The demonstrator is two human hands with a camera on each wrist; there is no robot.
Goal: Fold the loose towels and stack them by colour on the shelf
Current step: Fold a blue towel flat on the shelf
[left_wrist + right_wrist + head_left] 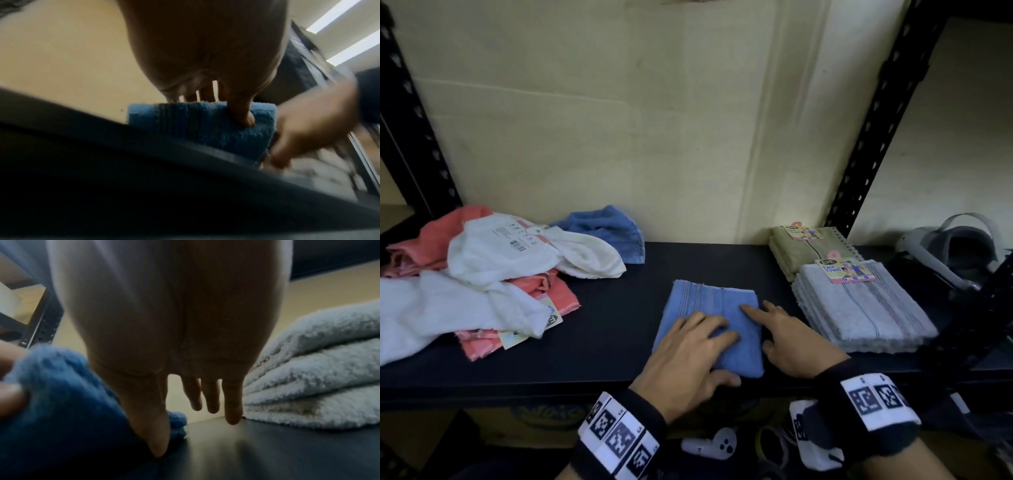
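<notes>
A folded blue towel lies on the dark shelf in the middle. My left hand lies flat on top of it, fingers straight, thumb against its front edge. My right hand is at the towel's right edge; its index finger touches the top and the other fingers reach down to the shelf. On the left sits a loose pile of white towels and pink towels, with a loose blue towel behind.
A stack of folded grey towels lies just right of my right hand, with a green stack behind it. A headset sits at the far right. Black perforated uprights frame the shelf. A white controller lies below.
</notes>
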